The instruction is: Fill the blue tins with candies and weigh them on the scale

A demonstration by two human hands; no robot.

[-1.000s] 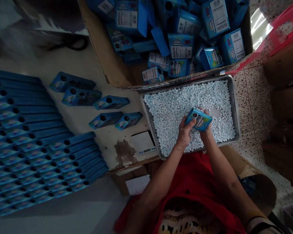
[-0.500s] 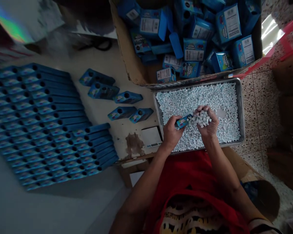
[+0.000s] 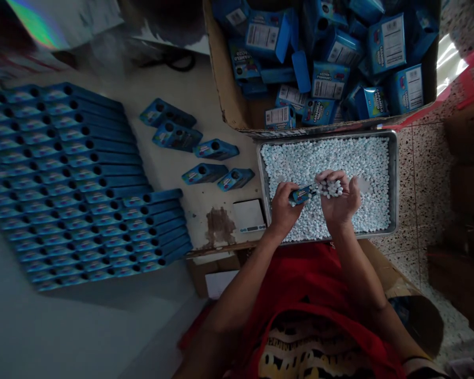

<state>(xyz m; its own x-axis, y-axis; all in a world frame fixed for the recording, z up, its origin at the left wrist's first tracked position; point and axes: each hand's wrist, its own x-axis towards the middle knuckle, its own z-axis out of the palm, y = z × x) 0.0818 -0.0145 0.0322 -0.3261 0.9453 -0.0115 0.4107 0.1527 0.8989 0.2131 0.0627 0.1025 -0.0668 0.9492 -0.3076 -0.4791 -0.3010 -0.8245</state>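
The metal tray (image 3: 394,184) is in front of the person, with its left edge just beside the small scale (image 3: 248,215) on the table (image 3: 164,168). Past the tray's right edge there is speckled floor (image 3: 403,221). Along the tray's far edge is a big cardboard box (image 3: 224,100) full of blue boxes, so there is not much room that way. There is more room to the left, where five small boxes (image 3: 216,150) stand apart on the table in a loose bunch. Farther left, a big block of boxes (image 3: 75,184) stands in tight rows. A brown stain (image 3: 220,226) is by the table's near edge, left of the scale. Both arms reach forward over the tray's near edge, and both hands are above the small white candies (image 3: 296,155) that cover most of the tray. The left hand (image 3: 284,211) is over the left part of the tray, with its back up. Its fingers are closed around a blue box (image 3: 300,195), and one end of that box points at the other hand. The right hand (image 3: 343,202) is near the middle, palm up like a bowl. Its fingers are only half curled, the thumb sticks out, and a little heap of candies (image 3: 332,188) sits in it. It is too dark to tell if the box touches those fingers.
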